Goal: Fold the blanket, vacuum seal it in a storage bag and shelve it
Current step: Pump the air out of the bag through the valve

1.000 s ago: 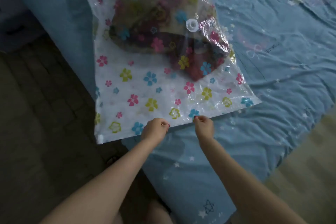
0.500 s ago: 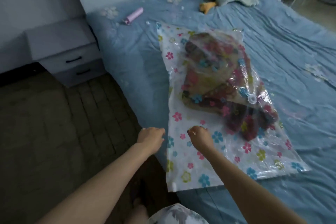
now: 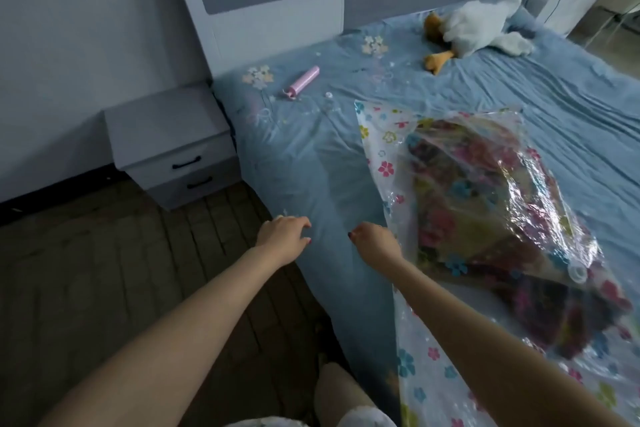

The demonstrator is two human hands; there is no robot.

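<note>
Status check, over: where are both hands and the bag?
Left hand and right hand loosely curled, holding nothing. Storage bag flat on bed, blanket inside. Pink pump untouched near the headboard.
</note>
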